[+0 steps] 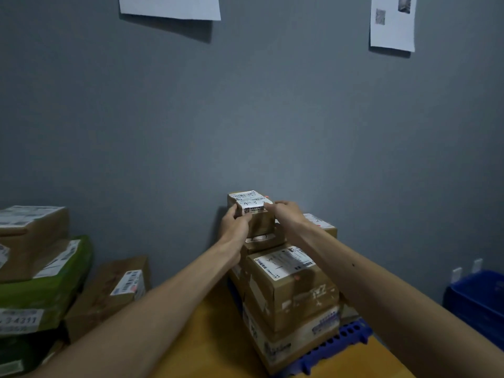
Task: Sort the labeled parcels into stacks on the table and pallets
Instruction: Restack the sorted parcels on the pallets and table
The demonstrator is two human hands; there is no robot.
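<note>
We noted dim grey wall (272,118); paper sheet (169,6) upper left, second sheet (392,23) upper right; blue bin (477,304) far right; yellow-brown surface (207,336) below.

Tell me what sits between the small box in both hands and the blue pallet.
Head view: stacked brown cardboard parcels fill the stretch between the small labelled cardboard box and the blue plastic pallet.

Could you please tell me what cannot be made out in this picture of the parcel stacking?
Head view:
- Label print on the small parcel: too small and blurred.
- The box under it: mostly hidden by the left hand and right hand.
- The green parcel stack: cut off by the left edge.
- The blue crate: cut off by the right edge.
</note>
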